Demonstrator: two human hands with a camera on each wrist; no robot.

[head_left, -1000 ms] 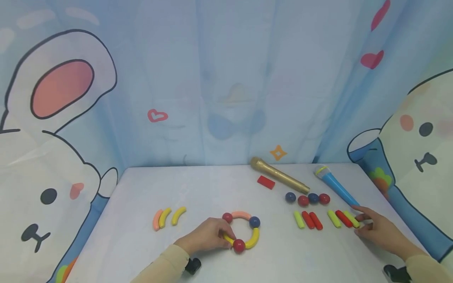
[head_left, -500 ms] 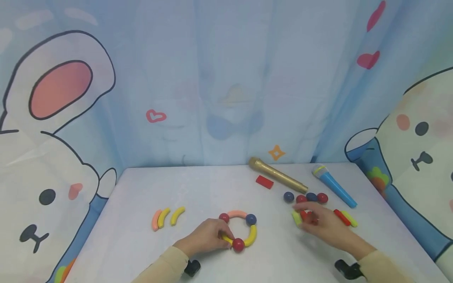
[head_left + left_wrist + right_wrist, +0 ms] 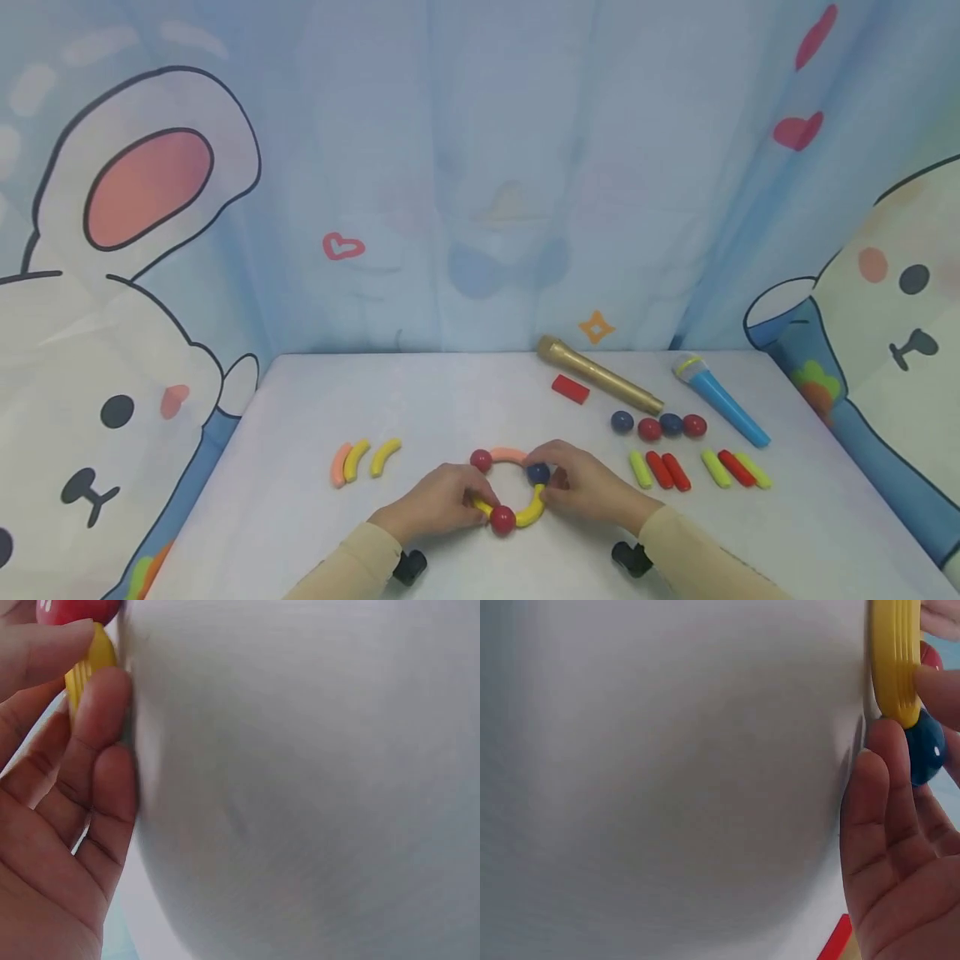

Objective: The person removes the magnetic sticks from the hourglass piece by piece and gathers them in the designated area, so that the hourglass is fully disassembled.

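Observation:
A ring of curved rods and balls lies on the white table (image 3: pixel 420 575). It has an orange rod (image 3: pixel 508 456) at the back, a red ball (image 3: pixel 481 461) at its back left and another red ball (image 3: pixel 502 521) in front. My left hand (image 3: pixel 442 504) pinches the left yellow curved rod (image 3: pixel 94 656) beside the front ball. At the ring's right, my right hand (image 3: pixel 596 492) reaches round the blue ball (image 3: pixel 537 473). Its thumb presses the right yellow curved rod (image 3: pixel 897 652) near that ball, other fingertips against the rod's lower end. My palm partly hides the blue ball.
Two yellow curved rods and an orange one (image 3: pixel 341 465) lie at left. Several straight green and red rods (image 3: pixel 677 472) lie at right, with loose balls (image 3: pixel 649 429) behind. Farther back are a gold microphone (image 3: pixel 600 375), a blue microphone (image 3: pixel 723 404) and a red block (image 3: pixel 570 389).
My right hand has moved left from the green rod at far right, passing over the straight rods, to the ring's right side. My left hand keeps its pinch on the yellow rod.

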